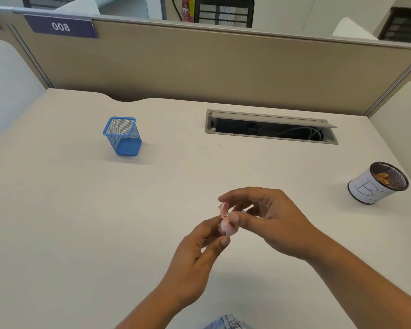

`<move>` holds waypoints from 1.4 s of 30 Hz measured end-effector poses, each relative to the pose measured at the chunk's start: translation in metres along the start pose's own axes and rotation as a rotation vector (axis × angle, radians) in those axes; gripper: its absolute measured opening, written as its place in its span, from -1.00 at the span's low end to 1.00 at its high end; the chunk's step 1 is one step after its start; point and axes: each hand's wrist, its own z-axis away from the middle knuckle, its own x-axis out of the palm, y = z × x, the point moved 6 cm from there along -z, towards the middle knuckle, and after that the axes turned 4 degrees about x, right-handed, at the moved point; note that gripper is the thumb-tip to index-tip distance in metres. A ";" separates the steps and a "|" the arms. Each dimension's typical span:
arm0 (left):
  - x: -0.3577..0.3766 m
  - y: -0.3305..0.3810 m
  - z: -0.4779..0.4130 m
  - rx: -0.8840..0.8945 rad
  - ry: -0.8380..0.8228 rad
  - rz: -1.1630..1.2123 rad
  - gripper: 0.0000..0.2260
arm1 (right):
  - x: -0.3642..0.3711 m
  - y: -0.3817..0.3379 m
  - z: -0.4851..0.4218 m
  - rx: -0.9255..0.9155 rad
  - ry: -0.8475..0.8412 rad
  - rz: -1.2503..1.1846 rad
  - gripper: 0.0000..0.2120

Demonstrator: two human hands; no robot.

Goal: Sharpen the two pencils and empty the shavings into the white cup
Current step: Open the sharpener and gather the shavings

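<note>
Both hands meet over the middle of the desk on a small pink sharpener (227,224). My left hand (199,252) pinches its lower, rounded part from below. My right hand (268,217) grips its upper part with thumb and fingertips. The two parts look slightly apart, though fingers hide most of it. The white cup (375,184), a round mesh pot wrapped in white paper with a drawn letter, stands at the right and holds orange-brown shavings. No pencil is visible in either hand or on the desk.
A blue mesh pencil holder (123,136) stands at the back left with nothing visible in it. An open cable slot (271,128) is sunk into the desk behind my hands. A beige partition (223,65) closes off the back.
</note>
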 end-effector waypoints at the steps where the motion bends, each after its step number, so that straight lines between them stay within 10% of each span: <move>1: 0.001 0.002 0.002 0.005 -0.013 -0.001 -0.75 | -0.002 -0.002 0.003 -0.004 0.030 -0.034 -0.83; 32: -0.010 0.041 0.035 0.059 -0.152 0.352 -0.63 | 0.033 -0.037 0.062 -0.204 0.363 0.048 -0.92; 38: -0.015 0.024 0.031 -0.254 -0.012 1.097 -0.34 | 0.060 -0.037 0.065 -0.278 0.515 -0.005 -0.96; 42: -0.010 0.027 0.034 -0.239 -0.104 1.059 -0.38 | 0.056 -0.029 0.059 -0.146 0.527 -0.166 -0.97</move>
